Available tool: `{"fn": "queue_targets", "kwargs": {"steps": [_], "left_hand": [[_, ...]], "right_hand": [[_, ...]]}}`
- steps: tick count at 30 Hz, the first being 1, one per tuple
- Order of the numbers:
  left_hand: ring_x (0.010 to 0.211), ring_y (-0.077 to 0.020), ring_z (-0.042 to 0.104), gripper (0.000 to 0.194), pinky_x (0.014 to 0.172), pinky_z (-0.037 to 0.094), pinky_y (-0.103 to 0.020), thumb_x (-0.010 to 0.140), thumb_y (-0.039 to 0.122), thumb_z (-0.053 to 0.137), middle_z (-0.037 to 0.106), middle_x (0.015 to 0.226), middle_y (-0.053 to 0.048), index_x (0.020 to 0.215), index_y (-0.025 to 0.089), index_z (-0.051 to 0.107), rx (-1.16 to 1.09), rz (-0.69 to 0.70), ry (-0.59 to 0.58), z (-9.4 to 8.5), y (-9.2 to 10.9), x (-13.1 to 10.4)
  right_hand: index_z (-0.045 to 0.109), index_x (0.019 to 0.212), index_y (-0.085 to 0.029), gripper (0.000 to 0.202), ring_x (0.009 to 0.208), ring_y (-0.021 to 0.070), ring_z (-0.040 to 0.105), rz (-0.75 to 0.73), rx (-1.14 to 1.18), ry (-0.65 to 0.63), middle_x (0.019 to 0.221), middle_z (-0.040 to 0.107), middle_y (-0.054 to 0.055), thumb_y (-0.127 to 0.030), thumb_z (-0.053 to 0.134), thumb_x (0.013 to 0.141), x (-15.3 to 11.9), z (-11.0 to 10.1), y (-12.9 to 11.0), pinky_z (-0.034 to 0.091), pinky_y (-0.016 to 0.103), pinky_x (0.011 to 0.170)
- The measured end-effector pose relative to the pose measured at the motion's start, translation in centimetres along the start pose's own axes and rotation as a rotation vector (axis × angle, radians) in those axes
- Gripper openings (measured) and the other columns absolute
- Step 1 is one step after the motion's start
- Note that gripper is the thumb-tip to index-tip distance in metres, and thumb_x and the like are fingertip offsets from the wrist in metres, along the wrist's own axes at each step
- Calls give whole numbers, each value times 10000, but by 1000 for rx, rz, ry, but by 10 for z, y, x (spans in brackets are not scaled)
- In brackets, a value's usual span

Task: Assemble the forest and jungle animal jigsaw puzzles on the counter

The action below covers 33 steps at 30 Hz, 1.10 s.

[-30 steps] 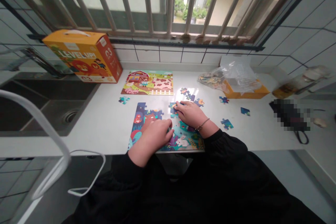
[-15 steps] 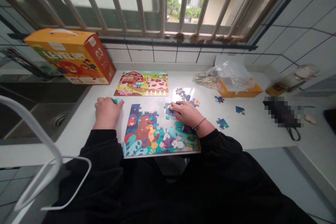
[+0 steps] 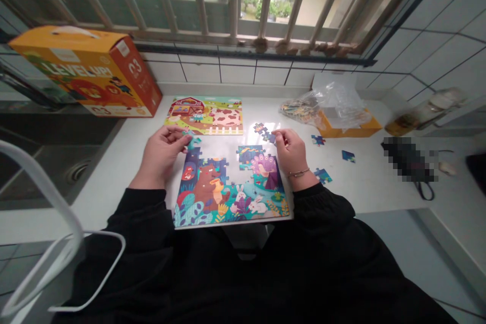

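A partly filled animal puzzle (image 3: 216,207) lies on the white counter in front of me, with a bear, rabbits and a peacock on it. My left hand (image 3: 161,154) pinches a teal puzzle piece (image 3: 194,140) just above the puzzle's upper left corner. My right hand (image 3: 291,154) is closed at the upper right of the puzzle, its fingertips at a dark blue piece (image 3: 269,136); whether it grips that piece or another is hard to make out. Another loose piece (image 3: 259,127) touches the blue one. Behind lies a farm puzzle (image 3: 226,116) with a cow.
Loose pieces (image 3: 348,156) lie to the right. Farther back are a plastic bag of pieces (image 3: 299,108) and an orange box tray (image 3: 334,130). An orange carton (image 3: 94,76) stands at the left beside the sink (image 3: 56,167). A bottle (image 3: 425,111) is at the right.
My left hand has lifted and moved right with the teal piece. My right hand has left the puzzle's middle pieces and moved up and right, uncovering the peacock.
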State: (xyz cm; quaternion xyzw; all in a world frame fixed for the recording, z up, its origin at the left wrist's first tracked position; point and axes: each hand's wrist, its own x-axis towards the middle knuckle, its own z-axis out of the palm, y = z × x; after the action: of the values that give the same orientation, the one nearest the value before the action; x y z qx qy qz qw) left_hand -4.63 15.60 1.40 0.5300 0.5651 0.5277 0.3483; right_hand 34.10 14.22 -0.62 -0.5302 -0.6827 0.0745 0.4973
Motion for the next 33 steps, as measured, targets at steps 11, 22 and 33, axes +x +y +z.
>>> {"fn": "queue_targets", "kwargs": {"steps": [11, 22, 33], "left_hand": [[812, -222, 806, 483, 693, 653, -313, 821, 503, 932, 774, 873, -30, 1081, 213, 645, -132, -193, -519, 36, 11, -27], [835, -211, 789, 458, 669, 609, -285, 895, 580, 877, 822, 946, -75, 1089, 196, 718, -85, -135, -725, 51, 19, -39], [645, -148, 629, 363, 580, 472, -252, 947, 538, 766, 743, 815, -19, 1053, 191, 752, 212, 52, -504, 43, 11, -29]], "right_hand": [[774, 1216, -225, 286, 721, 177, 671, -133, 192, -447, 939, 798, 43, -429, 716, 1024, -13, 30, -39, 576, 330, 765], [784, 1091, -230, 208, 688, 153, 695, 4, 375, -626, 830, 788, 9, -412, 740, 999, -18, 43, -42, 561, 276, 679], [667, 1467, -216, 533, 635, 127, 627, 201, 556, -574, 876, 749, -13, -436, 725, 985, -12, 30, -26, 520, 260, 587]]}}
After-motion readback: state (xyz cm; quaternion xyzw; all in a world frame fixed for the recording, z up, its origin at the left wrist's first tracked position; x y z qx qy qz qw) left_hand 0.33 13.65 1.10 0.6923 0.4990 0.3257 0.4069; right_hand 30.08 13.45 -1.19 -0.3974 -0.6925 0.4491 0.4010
